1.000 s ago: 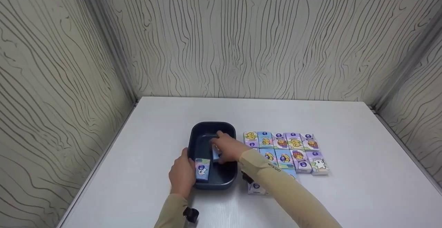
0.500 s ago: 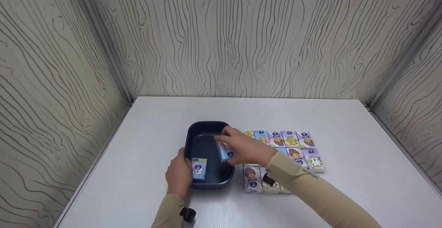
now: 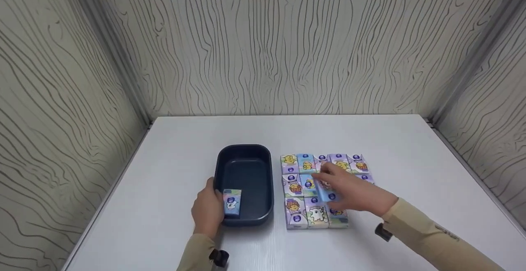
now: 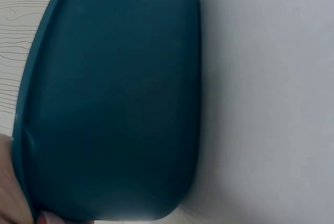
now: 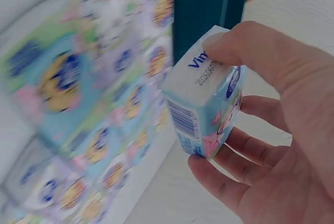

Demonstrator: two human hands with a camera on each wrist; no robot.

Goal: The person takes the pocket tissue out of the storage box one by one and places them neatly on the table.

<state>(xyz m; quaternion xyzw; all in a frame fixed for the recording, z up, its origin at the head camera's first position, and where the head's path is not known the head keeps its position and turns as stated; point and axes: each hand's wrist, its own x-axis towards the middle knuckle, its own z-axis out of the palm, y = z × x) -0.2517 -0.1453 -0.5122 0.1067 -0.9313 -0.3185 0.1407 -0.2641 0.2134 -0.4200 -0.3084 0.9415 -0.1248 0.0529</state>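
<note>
In the head view my right hand (image 3: 355,191) pinches a small blue tissue pack (image 3: 324,189) over the rows of tissue packs (image 3: 294,188) on the table. The right wrist view shows the thumb on the white end of this held pack (image 5: 203,93), which is tilted, with fingertips on its other side. My left hand (image 3: 207,211) grips the left wall of a dark blue tub (image 3: 257,189). One blue tissue pack (image 3: 232,203) lies in the tub's near left corner. The tub's side (image 4: 115,93) fills much of the left wrist view.
The tub stands on a white table (image 3: 185,139), left of the rows, with a narrow gap between. A wood-grain patterned panel (image 3: 263,49) rises behind the table, and similar panels flank it. Part of the rows is hidden beneath the right hand.
My right hand has lifted a tissue pack out of the tub and carried it right, over the rows. My left hand has stayed on the tub, and the head view has shifted slightly.
</note>
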